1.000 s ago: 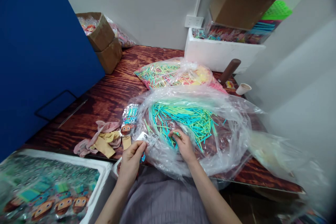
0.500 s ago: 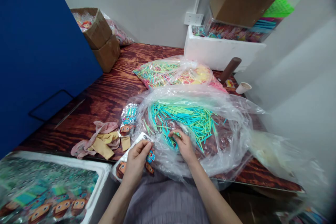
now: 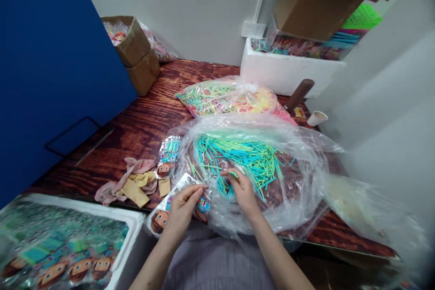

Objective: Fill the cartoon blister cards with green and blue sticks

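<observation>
My left hand [image 3: 183, 204] is closed, thumb against fingers, on a small printed pouch [image 3: 203, 207] with a cartoon face near its bottom. Beneath that hand lie more printed pouches [image 3: 159, 220], partly covered by it. My right hand [image 3: 243, 191] is closed around a few short green and blue sticks [image 3: 233, 175], their ends showing at the fingers. It is over the near side of a wide-open clear plastic bag [image 3: 306, 190]. Inside the bag, a loose heap of thin green and blue sticks [image 3: 251, 154] is spread out.
Left of the bag are a filled pouch [image 3: 167, 156] and crumpled finger-cloths [image 3: 136, 189]. A foam box [image 3: 137, 222] of filled pouches stands front left. Behind are another bag of coloured sticks [image 3: 217, 97], a brown cylinder [image 3: 301, 93], a paper cup [image 3: 316, 118] and a white foam box [image 3: 288, 70].
My left hand has moved a little to the right, closer to my right hand, and more of the pouch's print shows. My right hand keeps the sticks. The view has shifted slightly.
</observation>
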The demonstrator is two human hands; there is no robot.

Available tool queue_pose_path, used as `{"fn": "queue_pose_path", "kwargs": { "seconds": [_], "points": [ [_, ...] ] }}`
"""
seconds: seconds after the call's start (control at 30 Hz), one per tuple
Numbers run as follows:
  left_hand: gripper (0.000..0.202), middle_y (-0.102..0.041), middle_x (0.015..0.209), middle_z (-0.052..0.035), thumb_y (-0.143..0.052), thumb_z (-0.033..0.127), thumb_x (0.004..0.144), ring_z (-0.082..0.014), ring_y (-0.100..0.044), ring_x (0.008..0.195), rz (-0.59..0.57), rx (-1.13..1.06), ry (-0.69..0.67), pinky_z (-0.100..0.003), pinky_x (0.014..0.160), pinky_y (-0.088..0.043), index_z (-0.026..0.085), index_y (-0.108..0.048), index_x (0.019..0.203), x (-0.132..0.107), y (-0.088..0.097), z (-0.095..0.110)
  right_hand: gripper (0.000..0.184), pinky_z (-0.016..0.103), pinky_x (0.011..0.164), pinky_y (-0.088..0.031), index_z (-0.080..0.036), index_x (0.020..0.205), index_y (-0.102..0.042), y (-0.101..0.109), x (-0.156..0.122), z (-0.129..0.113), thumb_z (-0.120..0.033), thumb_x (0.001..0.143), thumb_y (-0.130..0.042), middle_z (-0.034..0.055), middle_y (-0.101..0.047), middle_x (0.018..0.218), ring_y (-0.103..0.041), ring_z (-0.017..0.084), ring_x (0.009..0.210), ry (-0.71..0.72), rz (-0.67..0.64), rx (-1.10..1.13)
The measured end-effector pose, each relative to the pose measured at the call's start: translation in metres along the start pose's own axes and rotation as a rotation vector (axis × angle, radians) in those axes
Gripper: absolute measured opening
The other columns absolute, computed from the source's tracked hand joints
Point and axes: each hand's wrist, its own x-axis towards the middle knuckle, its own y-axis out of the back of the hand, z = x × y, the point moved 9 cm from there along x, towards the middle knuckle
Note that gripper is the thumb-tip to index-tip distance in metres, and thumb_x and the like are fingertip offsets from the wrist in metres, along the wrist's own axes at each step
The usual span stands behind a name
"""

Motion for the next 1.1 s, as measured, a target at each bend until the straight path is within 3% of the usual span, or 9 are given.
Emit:
{"fn": "queue_pose_path", "kwargs": {
  "seconds": [0.17, 0.33, 0.5, 0.63, 0.77, 0.9, 1.1],
  "points": [
    [0.027, -0.077, 0.089, -0.0048, -0.068, 0.045, 0.076, -0.0237, -0.069, 0.087, 0.003, -0.006, -0.021, -0.031, 0.074, -0.055, 0.022, -0.08, 0.086, -0.001, -0.003, 0.008, 0.03, 0.034, 0.094, -0.046, -0.025, 0.106, -0.071, 0.002, 0.007, -0.039, -0.018, 0.092, -0.046, 0.0031, -0.072, 0.107, -0.065, 0.02, 0.104, 0.137, -0.057, -0.038],
    [0.024, -0.077, 0.092, -0.0058, -0.068, 0.042, 0.078, -0.0232, -0.068, 0.089, -0.038, -0.001, -0.039, -0.029, 0.077, -0.054, 0.022, -0.08, 0.086, -0.002, -0.002, 0.006, 0.025, 0.034, 0.093, -0.047, -0.025, 0.1, -0.071, 0.002, 0.006, -0.045, -0.02, 0.092, -0.048, 0.0027, -0.073, 0.104, -0.066, 0.02, 0.101, 0.109, -0.047, -0.012],
    [0.024, -0.076, 0.09, -0.0063, -0.068, 0.042, 0.079, -0.0235, -0.067, 0.085, -0.059, -0.038, -0.013, -0.029, 0.07, -0.055, 0.022, -0.08, 0.086, -0.005, -0.003, 0.003, 0.02, 0.036, 0.094, -0.047, -0.024, 0.097, -0.071, 0.001, 0.004, -0.051, -0.025, 0.092, -0.052, 0.0034, -0.074, 0.102, -0.066, 0.021, 0.102, 0.06, -0.063, 0.066],
    [0.022, -0.075, 0.09, -0.0057, -0.068, 0.04, 0.08, -0.0222, -0.067, 0.087, -0.083, -0.022, -0.05, -0.029, 0.077, -0.054, 0.022, -0.08, 0.085, -0.008, -0.009, 0.01, 0.011, 0.041, 0.097, -0.047, -0.023, 0.093, -0.068, 0.004, 0.014, -0.053, -0.03, 0.09, -0.059, 0.004, -0.075, 0.096, -0.068, 0.022, 0.098, -0.066, 0.016, 0.456],
    [0.023, -0.075, 0.092, -0.0054, -0.065, 0.039, 0.082, -0.021, -0.067, 0.084, -0.092, -0.029, -0.046, -0.029, 0.075, -0.053, 0.022, -0.08, 0.088, -0.009, -0.014, 0.013, 0.013, 0.045, 0.1, -0.047, -0.025, 0.091, -0.062, -0.01, 0.021, -0.061, -0.036, 0.086, -0.065, 0.0034, -0.075, 0.094, -0.07, 0.023, 0.099, -0.175, 0.025, 0.828],
    [0.02, -0.076, 0.093, -0.0052, -0.065, 0.035, 0.083, -0.0213, -0.067, 0.091, -0.076, -0.033, -0.095, -0.028, 0.083, -0.051, 0.022, -0.08, 0.088, -0.01, -0.013, 0.019, 0.02, 0.049, 0.096, -0.05, -0.024, 0.087, -0.062, -0.024, 0.017, -0.068, -0.042, 0.082, -0.069, 0.0047, -0.075, 0.089, -0.069, 0.026, 0.1, -0.216, 0.012, 0.841],
    [0.022, -0.075, 0.092, -0.0058, -0.065, 0.037, 0.082, -0.0225, -0.066, 0.09, -0.013, -0.04, -0.09, -0.029, 0.081, -0.051, 0.022, -0.08, 0.087, -0.012, -0.007, 0.016, 0.019, 0.047, 0.1, -0.045, -0.022, 0.089, -0.064, -0.028, 0.0, -0.062, -0.04, 0.083, -0.067, 0.0066, -0.075, 0.094, -0.067, 0.026, 0.104, -0.251, 0.021, 0.703]
  ]
}}
